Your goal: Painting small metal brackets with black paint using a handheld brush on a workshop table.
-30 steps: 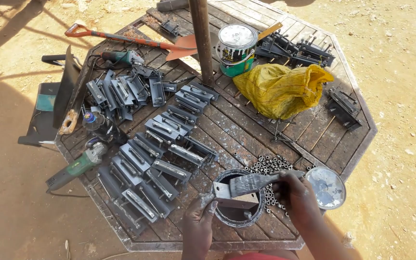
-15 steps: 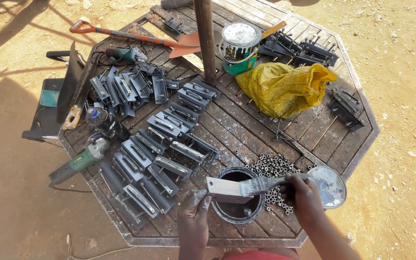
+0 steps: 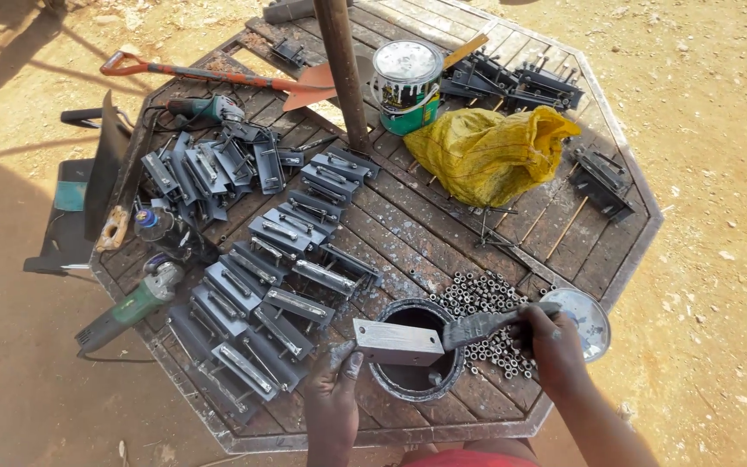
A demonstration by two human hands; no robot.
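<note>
Paintwork on a small metal bracket is the step in hand, judging by the pose. Seen from above, an eight-sided wooden tabletop stands on sandy ground. At its near edge, the left hand grips a grey metal bracket by its left end and holds it level over an open paint can. The right hand is closed around the handle of a paintbrush, whose bristles touch the bracket's right end.

Just beyond the can lies a heap of small metal nuts, with a round lid beside the right hand. Rows of similar brackets cover the left side of the tabletop, an angle grinder at their edge. A yellow sack and a second paint tin sit toward the far edge.

The next move probably calls for even strokes along the bracket, kept above the can so drips fall in.
</note>
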